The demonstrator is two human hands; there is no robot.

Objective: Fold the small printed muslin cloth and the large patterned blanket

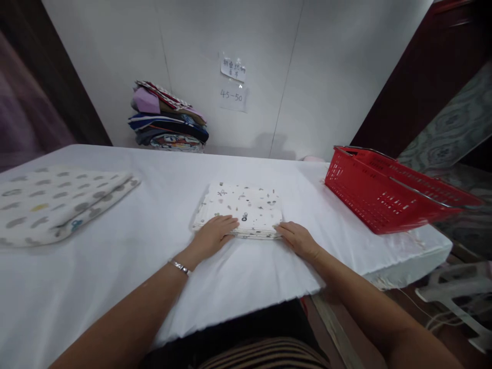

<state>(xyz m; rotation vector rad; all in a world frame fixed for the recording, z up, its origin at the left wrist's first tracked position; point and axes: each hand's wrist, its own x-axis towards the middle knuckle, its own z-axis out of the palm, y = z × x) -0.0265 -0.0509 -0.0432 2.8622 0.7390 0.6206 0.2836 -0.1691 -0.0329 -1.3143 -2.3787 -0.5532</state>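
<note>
Folded patterned cloth (246, 207) lay flat near the front of the white-covered surface (161, 277), where from my distant post I saw the left hand (216, 233) resting on its near left part and the right hand (300, 240) touching its near right corner. Both had their fingers held close together, though I could not tell whether either pinched the layers. I saw a spotted cloth (49, 205) to the left and a red basket (384, 192) to the right.
</note>
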